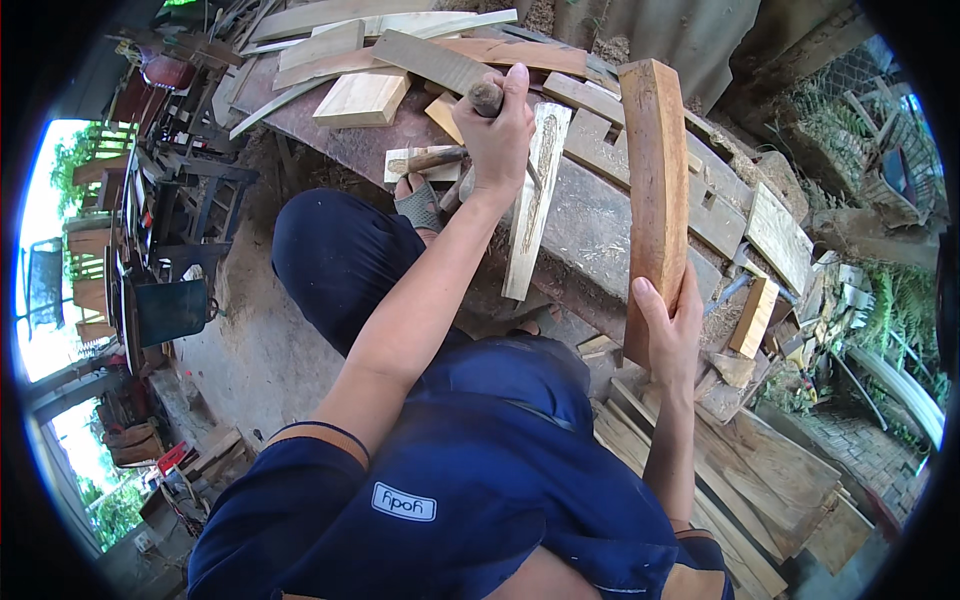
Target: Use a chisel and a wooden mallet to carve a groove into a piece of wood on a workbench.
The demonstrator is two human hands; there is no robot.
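Observation:
My left hand [500, 135] is closed around the round wooden handle [485, 98] of a tool whose working end I cannot make out. Below its fingers a thin dark metal piece shows against a pale tapered strip of wood [535, 205], which has a rough channel along it. Another wooden handle [430, 158] lies beside that wrist, partly hidden behind it. On the right, my right hand [672, 325] grips the lower end of a long reddish-brown wooden board [657, 180], which stands tilted up from the palm, thumb on its face.
The worn workbench [590, 240] carries several boards and offcuts. A thick pale block [362, 98] sits at its far left, and a small block [753, 318] at the right. Planks [750, 460] are stacked low on the right. My sandalled foot [418, 205] is near the bench.

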